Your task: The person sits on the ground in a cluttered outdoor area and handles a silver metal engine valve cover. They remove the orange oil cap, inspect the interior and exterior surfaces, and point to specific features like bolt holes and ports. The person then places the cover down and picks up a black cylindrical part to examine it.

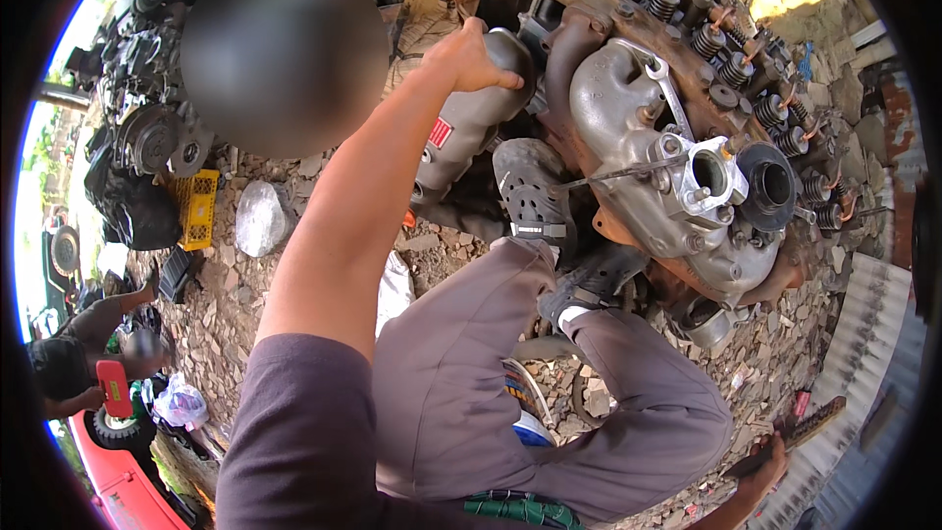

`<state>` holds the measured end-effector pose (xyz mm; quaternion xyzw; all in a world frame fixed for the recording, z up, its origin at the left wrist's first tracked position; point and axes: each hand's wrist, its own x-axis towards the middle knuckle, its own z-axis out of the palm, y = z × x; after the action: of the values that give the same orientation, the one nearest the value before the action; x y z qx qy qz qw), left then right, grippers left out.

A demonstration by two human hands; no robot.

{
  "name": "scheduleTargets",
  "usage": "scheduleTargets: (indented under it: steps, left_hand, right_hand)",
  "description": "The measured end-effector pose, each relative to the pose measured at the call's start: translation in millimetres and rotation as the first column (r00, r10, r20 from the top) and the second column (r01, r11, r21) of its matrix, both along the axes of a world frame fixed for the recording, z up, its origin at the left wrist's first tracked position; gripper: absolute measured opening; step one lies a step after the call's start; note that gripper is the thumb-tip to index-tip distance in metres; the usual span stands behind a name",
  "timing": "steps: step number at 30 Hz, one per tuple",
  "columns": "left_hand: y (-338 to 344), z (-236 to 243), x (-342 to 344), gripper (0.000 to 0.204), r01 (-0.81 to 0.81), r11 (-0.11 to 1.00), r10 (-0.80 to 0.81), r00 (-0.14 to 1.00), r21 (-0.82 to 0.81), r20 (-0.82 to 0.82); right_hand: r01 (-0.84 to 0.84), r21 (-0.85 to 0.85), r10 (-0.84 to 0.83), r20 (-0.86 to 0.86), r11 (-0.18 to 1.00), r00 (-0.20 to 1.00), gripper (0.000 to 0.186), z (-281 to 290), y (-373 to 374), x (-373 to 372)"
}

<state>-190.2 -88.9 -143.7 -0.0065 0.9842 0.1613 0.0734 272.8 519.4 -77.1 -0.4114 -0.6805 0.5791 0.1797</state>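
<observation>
My left hand (471, 61) reaches forward and grips the far end of a grey metal engine cover (476, 118) with a red label on its side. The thumb lies on top of the cover; the other fingertips are partly hidden. At the lower right, my right hand (767, 463) is closed round the handle of what looks like a wire brush (816, 420), held away from the engine. A large engine (608, 118) stands in front, with a grey casting on it. An open-end wrench (670, 98) lies on that casting, beside a silver housing (708, 177) with a round opening.
Several valve springs (734, 71) line the engine's far right side. My shoes (530, 191) rest against the engine's near side. A yellow crate (198, 208), a black bag (128, 191) and stacked engine parts stand at left. Another person (83, 358) holds a red object. Broken stones cover the ground.
</observation>
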Motion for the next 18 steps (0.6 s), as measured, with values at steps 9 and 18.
scheduleTargets:
  steps: [9,18]
  left_hand:
    - [18.0,-23.8,-1.8,0.110,-0.058,0.998,0.057,0.998,-0.026,-0.040]
    - [76.9,-16.7,11.4,0.063,-0.080,0.996,0.079,0.997,0.039,0.014]
  right_hand:
    - [-0.013,-0.039,0.014,0.008,0.999,1.000,0.039,-7.5,-15.2,-16.5]
    - [-0.126,-0.012,0.124,0.275,0.992,0.953,0.042,-17.0,14.6,-6.5]
